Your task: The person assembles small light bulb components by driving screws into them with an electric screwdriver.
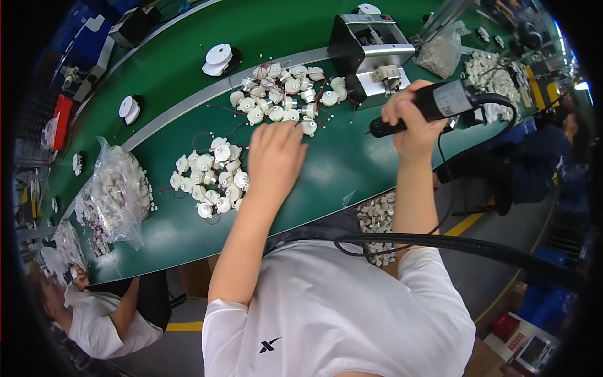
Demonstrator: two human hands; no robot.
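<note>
My right hand is wrapped round a black electric screwdriver, its tip pointing left over the green worktable. My left hand is back-up at the near edge of a pile of small white geared motors with thin red and dark wires. Its fingers bend down towards the motors and the thumb stands apart; the fingertips are partly hidden, and I make out nothing held. Left of that wrist lies a second cluster of the same motors.
A black and silver benchtop machine stands beyond the screwdriver. Clear bags of small parts lie at left. White round parts sit on the green conveyor. A cable crosses my right arm. A co-worker sits at lower left.
</note>
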